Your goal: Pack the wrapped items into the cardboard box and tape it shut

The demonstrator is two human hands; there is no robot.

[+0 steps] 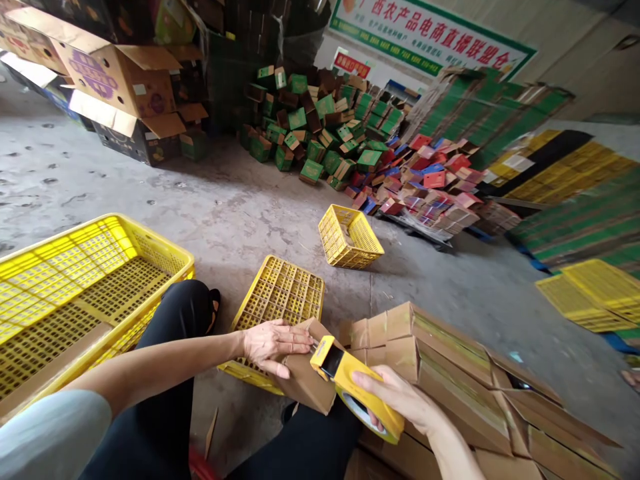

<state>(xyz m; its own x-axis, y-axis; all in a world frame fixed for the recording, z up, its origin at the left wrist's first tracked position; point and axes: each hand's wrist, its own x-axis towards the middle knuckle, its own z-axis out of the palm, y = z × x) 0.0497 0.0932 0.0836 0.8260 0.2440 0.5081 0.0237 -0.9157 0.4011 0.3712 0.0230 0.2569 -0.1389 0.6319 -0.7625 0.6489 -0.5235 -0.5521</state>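
A brown cardboard box (pixel 310 380) rests partly on an upturned yellow crate (pixel 280 290) and against my right leg. My left hand (pixel 274 343) lies flat on the box's top with fingers stretched out. In my right hand (pixel 395 397) is a yellow tape dispenser (pixel 370 400) with a roll of tape in it. Its front end meets the box close to my left fingertips. Whether tape is stuck to the box there, I cannot tell.
Stacked cardboard boxes (pixel 450 373) stand close on my right. A large yellow crate (pixel 170 267) is at my left, and a smaller yellow crate (pixel 350 240) sits ahead on the concrete floor. Farther back lie heaps of green boxes (pixel 313 170) and red boxes (pixel 434 179).
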